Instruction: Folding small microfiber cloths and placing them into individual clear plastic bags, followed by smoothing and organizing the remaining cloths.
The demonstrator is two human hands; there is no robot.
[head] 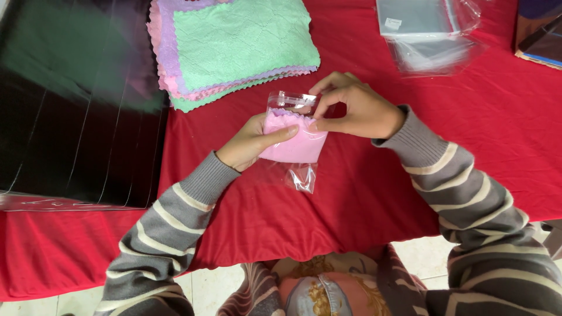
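Note:
A folded pink cloth (295,143) sits partly inside a clear plastic bag (301,175) above the red tablecloth. My left hand (252,143) grips the bag and cloth from the left, thumb pressed across the pink cloth. At the bag's top right, my right hand (354,108) pinches the mouth and the cloth's scalloped edge. The bag's lower end hangs loose and empty below the cloth.
A stack of green, purple and pink cloths (234,47) lies at the back. Black glossy sheets (76,105) cover the left side. A pile of clear plastic bags (427,32) lies at the back right. The red tablecloth (363,199) covers the table.

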